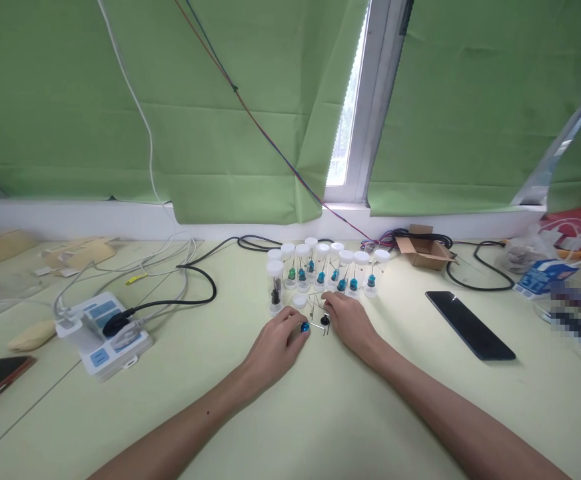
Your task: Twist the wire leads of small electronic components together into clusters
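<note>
**Small parts handled close to standing vials**

Left hand [276, 345] pinches a blue-capped piece [305, 327] at its fingertips, low over the table [320, 413]. Right hand [349, 320] rests curled by a black piece [325, 321] and thin bent wires [315, 303]; its grip cannot be told. Risk: a knuckle nudging the vials [320, 270] just behind could topple the row.

A blurred patch [580, 319] hides items at the table's right edge.
</note>
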A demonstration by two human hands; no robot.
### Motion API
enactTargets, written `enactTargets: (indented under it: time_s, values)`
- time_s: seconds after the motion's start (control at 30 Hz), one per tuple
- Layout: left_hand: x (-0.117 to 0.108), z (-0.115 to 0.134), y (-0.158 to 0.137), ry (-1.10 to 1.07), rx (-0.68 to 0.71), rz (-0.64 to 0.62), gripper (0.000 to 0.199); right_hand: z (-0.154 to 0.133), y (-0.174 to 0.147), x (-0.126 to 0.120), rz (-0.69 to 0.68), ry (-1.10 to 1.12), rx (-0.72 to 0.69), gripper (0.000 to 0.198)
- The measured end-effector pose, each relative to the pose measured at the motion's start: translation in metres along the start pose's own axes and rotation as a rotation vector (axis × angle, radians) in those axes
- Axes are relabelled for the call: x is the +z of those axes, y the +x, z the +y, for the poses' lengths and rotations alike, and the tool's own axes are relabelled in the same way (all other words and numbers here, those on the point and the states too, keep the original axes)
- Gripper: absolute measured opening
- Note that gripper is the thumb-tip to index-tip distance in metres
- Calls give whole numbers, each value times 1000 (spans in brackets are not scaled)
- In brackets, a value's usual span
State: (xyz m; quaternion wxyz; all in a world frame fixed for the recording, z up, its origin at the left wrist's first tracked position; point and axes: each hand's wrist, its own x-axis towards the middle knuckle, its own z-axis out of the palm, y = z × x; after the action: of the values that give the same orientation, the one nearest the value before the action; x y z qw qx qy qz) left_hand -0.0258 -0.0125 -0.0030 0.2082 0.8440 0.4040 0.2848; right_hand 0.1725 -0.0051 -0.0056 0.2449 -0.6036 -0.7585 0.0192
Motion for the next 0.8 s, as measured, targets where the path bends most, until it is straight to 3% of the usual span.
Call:
enactTargets:
  time_s: [0.5,0.8]
  values:
    - [2,-3,1,24,13,5,15,-3,0,2,-44,-85,35,22]
    - [2,-2,1,27,22,-2,15,-4,0,3,2,-95,24,22]
